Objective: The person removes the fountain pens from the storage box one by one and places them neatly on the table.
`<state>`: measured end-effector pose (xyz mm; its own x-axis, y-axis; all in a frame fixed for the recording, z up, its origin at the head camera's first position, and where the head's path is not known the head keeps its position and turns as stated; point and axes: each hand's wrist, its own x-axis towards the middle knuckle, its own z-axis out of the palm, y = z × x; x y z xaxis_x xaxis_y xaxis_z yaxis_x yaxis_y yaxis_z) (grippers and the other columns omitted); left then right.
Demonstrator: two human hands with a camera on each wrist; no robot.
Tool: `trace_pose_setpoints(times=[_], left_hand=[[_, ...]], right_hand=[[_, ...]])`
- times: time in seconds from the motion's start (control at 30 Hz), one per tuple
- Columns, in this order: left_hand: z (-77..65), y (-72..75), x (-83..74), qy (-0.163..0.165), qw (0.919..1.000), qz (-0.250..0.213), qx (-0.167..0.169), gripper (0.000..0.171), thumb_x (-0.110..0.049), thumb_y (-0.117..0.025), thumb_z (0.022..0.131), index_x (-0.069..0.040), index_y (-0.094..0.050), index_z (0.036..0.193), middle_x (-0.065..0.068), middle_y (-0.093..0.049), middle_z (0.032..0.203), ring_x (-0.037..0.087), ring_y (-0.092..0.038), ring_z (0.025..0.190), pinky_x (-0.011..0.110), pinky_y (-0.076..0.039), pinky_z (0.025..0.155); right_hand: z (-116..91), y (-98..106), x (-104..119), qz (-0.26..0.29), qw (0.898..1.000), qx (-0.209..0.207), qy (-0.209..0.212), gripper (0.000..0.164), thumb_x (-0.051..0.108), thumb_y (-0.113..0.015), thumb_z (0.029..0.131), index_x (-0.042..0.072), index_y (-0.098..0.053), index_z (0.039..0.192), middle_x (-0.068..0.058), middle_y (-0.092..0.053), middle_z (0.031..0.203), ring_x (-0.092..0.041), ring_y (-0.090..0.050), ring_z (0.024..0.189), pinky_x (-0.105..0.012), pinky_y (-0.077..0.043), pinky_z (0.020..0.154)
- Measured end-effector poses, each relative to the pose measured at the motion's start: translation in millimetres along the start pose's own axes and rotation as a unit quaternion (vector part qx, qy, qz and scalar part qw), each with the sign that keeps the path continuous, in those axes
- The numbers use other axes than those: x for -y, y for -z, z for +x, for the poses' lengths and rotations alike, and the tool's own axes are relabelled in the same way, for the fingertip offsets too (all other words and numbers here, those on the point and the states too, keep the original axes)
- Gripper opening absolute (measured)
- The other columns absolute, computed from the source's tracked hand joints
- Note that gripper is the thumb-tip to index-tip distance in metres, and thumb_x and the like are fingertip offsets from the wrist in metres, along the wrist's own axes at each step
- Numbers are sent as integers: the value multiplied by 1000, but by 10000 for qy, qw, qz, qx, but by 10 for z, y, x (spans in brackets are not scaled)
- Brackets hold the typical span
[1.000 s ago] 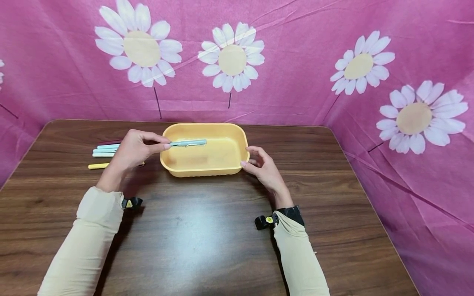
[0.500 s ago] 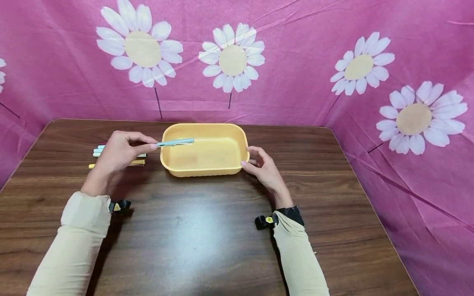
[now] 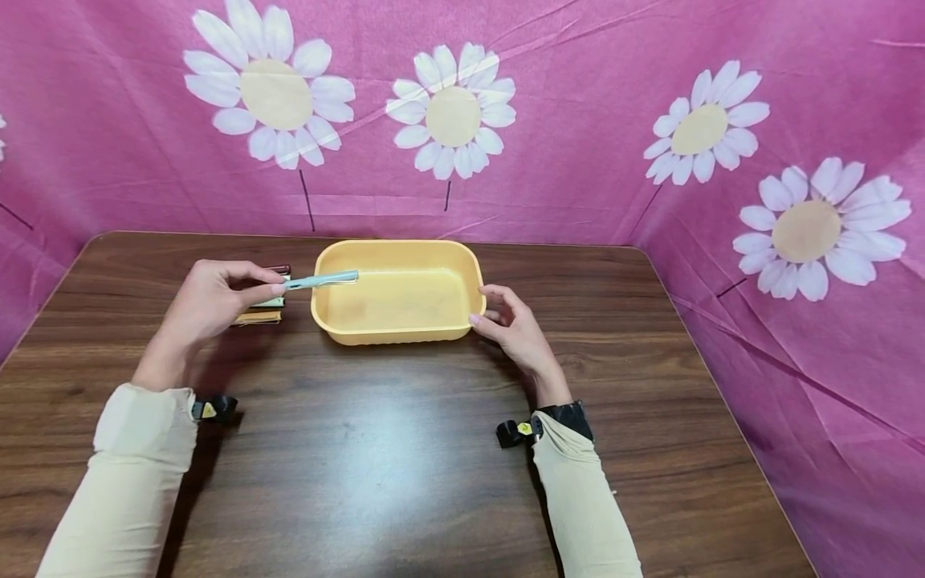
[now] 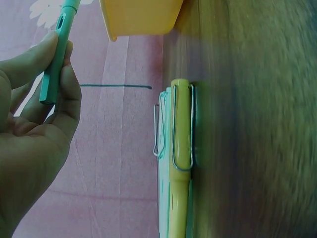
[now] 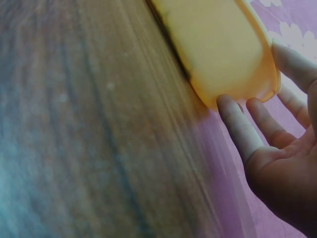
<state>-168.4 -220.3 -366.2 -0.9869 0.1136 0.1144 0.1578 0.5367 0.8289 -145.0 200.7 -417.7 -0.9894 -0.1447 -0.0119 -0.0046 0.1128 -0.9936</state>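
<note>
My left hand (image 3: pixel 209 301) pinches a light teal capped pen (image 3: pixel 321 279) by one end between thumb and fingers. In the head view the pen's clip end overlaps the left side of the yellow box (image 3: pixel 393 331); the left wrist view shows the pen (image 4: pixel 57 59) raised off the table. Partly hidden under that hand lie several pens: a dark red pen (image 3: pixel 280 269), a mint pen (image 3: pixel 271 303) and a yellow pen (image 3: pixel 258 318) with a wire clip. My right hand (image 3: pixel 520 333) holds the box's right end, thumb at the near corner and fingers along the end wall.
The dark wooden table (image 3: pixel 376 466) ends at the back against a pink cloth (image 3: pixel 564 160) printed with daisies. The same cloth hangs along the right side. Black straps with small cameras sit on both wrists.
My left hand has moved left with the teal pen, drawing it from over the box toward the other pens. The right hand and the box stay where they were.
</note>
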Motion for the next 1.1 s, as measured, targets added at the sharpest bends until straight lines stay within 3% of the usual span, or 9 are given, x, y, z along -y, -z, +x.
trace_pose_setpoints(times=[0.33, 0.5, 0.8, 0.93, 1.1], left_hand=[[-57, 101, 97, 74, 9999, 139, 16, 26, -25, -80, 91, -2, -79, 104, -25, -70, 85, 0, -58, 87, 18, -42, 70], [-88, 153, 177, 313, 9992, 178, 189, 28, -27, -79, 91, -4, -79, 107, -22, -70, 89, 2, -54, 86, 19, -41, 70], [-137, 232, 261, 392, 9983, 361, 255, 33, -34, -78, 92, -5, -78, 108, -27, -66, 93, 2, -52, 90, 18, -38, 73], [-177, 276, 283, 536, 9981, 159, 273, 33, -33, -77, 92, -4, -78, 108, -24, -67, 94, 4, -52, 92, 18, -40, 75], [-223, 341, 354, 462, 9986, 123, 221, 27, -27, -78, 93, -3, -78, 105, -25, -68, 92, -1, -55, 90, 13, -40, 75]], right_hand=[[2, -8, 7, 21, 10000, -8, 11, 50, -2, -71, 93, -2, -50, 138, -23, -54, 134, -33, -63, 112, -25, -55, 83], [0, -7, 7, 23, 10000, -18, -5, 50, -2, -71, 93, -2, -50, 138, -23, -54, 135, -37, -61, 114, -25, -55, 83], [-12, -4, 11, -43, 10000, -7, -45, 50, -1, -70, 94, -2, -50, 139, -23, -54, 135, -32, -63, 113, -25, -55, 84], [-6, -2, 24, -89, 10000, -2, -27, 50, 0, -71, 93, -2, -50, 139, -24, -53, 135, -29, -64, 110, -24, -55, 83], [-1, -4, 24, -101, 9999, -17, -32, 51, 0, -71, 93, -2, -50, 139, -25, -53, 136, -26, -64, 109, -24, -55, 84]])
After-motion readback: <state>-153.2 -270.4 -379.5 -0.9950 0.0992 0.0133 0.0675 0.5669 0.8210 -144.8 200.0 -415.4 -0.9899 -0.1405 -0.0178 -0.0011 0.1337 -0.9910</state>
